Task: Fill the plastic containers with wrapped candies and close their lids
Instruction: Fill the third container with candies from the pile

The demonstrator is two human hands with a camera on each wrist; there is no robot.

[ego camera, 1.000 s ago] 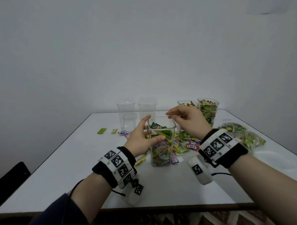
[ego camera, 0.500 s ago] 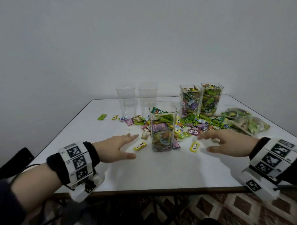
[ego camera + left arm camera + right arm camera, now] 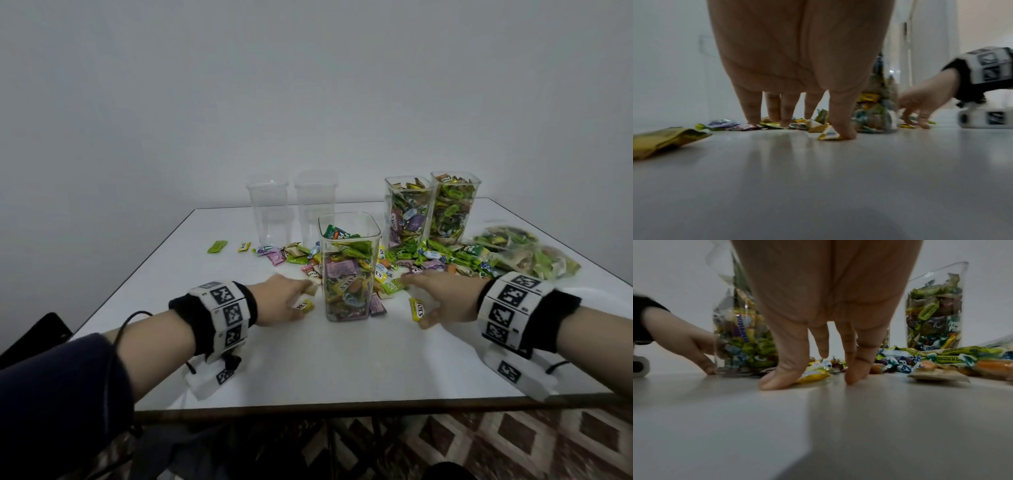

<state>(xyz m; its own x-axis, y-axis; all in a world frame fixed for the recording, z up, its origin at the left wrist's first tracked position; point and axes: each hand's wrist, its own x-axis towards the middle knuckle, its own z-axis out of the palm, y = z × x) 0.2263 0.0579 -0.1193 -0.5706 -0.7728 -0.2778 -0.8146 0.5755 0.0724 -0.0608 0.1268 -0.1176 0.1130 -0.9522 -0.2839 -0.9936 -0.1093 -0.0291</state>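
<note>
A clear square container (image 3: 349, 267), partly filled with wrapped candies, stands lidless at the table's middle. My left hand (image 3: 302, 297) lies just left of it with straight fingers on the loose candies (image 3: 777, 125). Its thumb touches a yellow candy (image 3: 303, 306) (image 3: 828, 135). My right hand (image 3: 416, 301) lies right of the container. Its fingers reach into the candy pile (image 3: 428, 262), and a yellow candy (image 3: 417, 309) (image 3: 813, 373) lies between thumb and fingers. Neither hand has lifted anything.
Two candy-filled containers (image 3: 407, 212) (image 3: 452, 209) stand at the back right, two empty ones (image 3: 269, 209) (image 3: 315, 205) at the back left. Candy bags (image 3: 524, 253) lie at the right edge. A green candy (image 3: 217, 246) lies apart at the left. No lid is in view.
Both hands left the middle container's rim, dropped to the table and slid forward onto the loose candies on either side of it.
</note>
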